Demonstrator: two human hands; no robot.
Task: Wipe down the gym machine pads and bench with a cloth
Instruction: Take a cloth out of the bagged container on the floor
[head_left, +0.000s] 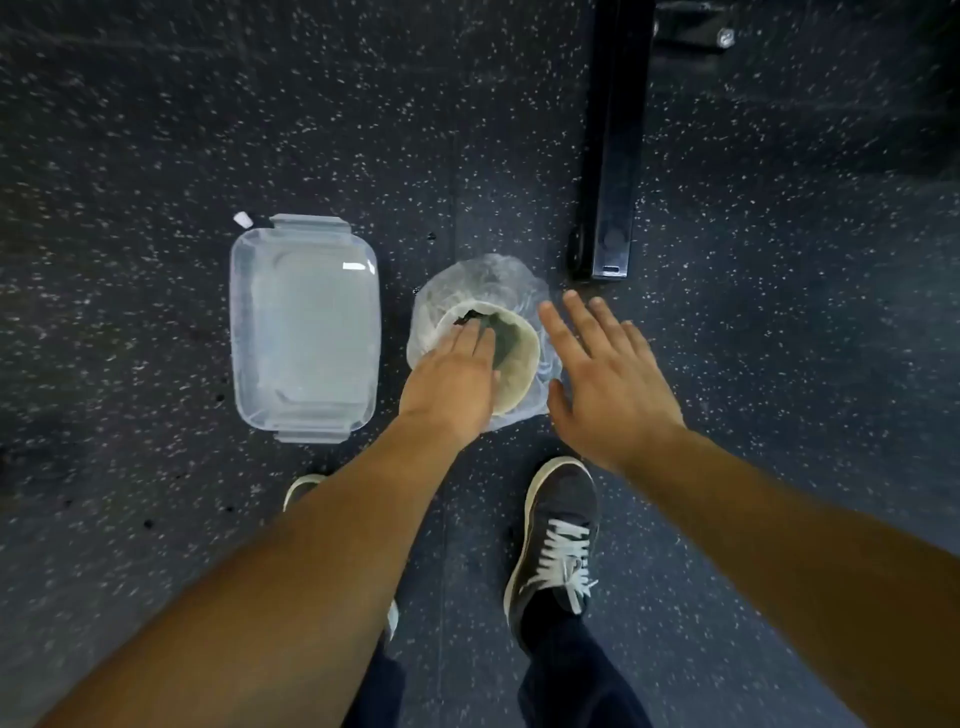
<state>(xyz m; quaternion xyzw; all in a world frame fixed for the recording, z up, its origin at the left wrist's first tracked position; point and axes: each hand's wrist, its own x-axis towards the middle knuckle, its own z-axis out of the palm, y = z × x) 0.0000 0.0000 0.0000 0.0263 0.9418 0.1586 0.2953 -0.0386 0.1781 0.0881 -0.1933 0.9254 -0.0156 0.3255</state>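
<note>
Reaching down, left hand (451, 387) has its fingers inside the mouth of a clear plastic bag (483, 286) on the speckled floor (156, 130), fingertips touching a dark cloth (501, 338) inside; fingers look fairly straight, no clear grip visible. Right hand (608, 384) hovers just beside the bag's right edge, fingers spread, holding nothing. Clear lidded container (304, 327) sits left of the bag. Black machine foot (615, 156) just beyond the bag. Both arms extended downward

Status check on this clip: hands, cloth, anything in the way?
Left hand reaching into bag, fingertips hidden. Right hand open beside it. Cloth not clearly visible. Tub left of bag, machine leg beyond; nothing blocking.
</note>
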